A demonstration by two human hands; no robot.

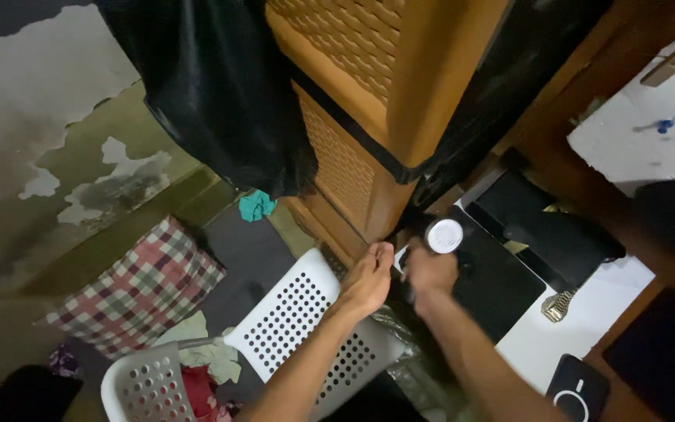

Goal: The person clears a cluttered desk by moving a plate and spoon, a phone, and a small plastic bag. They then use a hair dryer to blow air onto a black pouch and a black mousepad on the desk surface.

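Fingers of the left hand point(368, 279) lie loosely extended, grasping nothing, beside the cabinet's point(345, 168) lower corner. Right hand point(429, 272) curls around a white-capped jar point(444, 235) at the desk edge point(541, 344), against a black pad point(498, 285). Little room remains between cabinet, desk and perforated chair point(291, 320).

peeling wall point(33, 101), wooden cabinet point(369, 101), white perforated chair point(291, 320), dim light.

I am looking into a lived-in home room: a plaid cushion point(138, 289) on the floor left of my hands, a wicker-front wooden cabinet point(353, 117) above them, a wristwatch point(558, 305) on the desk point(541, 344) to their right.
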